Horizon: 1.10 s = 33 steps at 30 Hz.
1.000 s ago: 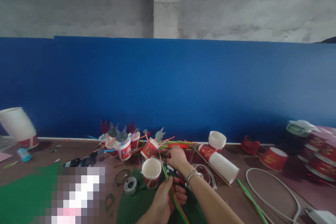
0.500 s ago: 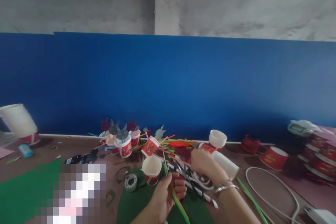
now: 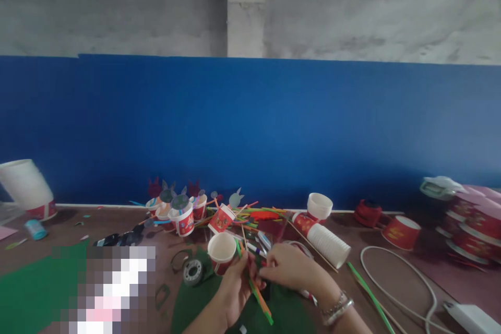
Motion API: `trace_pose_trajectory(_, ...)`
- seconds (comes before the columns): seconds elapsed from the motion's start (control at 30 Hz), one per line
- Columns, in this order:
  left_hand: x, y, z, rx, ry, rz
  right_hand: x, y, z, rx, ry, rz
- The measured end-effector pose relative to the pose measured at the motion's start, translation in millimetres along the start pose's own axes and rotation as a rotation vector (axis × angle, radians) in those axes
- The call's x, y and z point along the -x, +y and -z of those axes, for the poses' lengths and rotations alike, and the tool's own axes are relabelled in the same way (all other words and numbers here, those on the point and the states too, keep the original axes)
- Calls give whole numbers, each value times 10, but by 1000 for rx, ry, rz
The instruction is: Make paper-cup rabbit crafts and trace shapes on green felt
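Observation:
My left hand is closed around thin green and orange strips, which run slanting through its fingers; a thin wooden stick rises just beyond. Close beside it, my right hand has its fingers bent and pressed together near the strips. What those fingers hold, if anything, is hidden. Something dark shows below the fingertips, too unclear to name. A red and white paper cup stands open side up just behind my left hand. To its left a roll of tape lies by the green sheet.
Decorated paper cups with animal-head cutouts stand at the back left. Colored strips are piled behind my hands. A stack of white cups lies on its side at right, near a white cable. A blue wall panel borders the table.
My right hand has moved left and toward me, from the pile by the cup stack to beside my left hand. The scissors between the hands are no longer plainly visible. My left hand keeps the strips.

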<state>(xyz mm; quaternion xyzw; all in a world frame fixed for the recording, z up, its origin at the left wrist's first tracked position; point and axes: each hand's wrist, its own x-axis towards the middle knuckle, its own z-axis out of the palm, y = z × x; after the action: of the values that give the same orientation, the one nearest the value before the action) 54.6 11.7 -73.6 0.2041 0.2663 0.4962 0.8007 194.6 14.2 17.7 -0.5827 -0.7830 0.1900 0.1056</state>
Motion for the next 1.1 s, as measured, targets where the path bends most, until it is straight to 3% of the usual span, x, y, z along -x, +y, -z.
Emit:
trace_pose_trajectory(0.1, -5, -30, -7, -79, -113, 30, -95, -7, -4, -173, 136, 29)
trace_pose_trajectory(0.33, 11, -38, -10, -111, -146, 75, -238, 4, -226, -233, 103, 53)
trace_pose_trajectory(0.6, 53, -34, -36, -12, -192, 157, -255, 150, -229, -320, 25, 82)
trace_pose_trajectory(0.93, 104, -16, -39, -102, -250, 136, -351, 271, -237, -439, 154, 12)
trace_pose_trajectory(1.1, 97, -24, -24, -134, -181, 112, -338, 232, -258, -739, -52, 24)
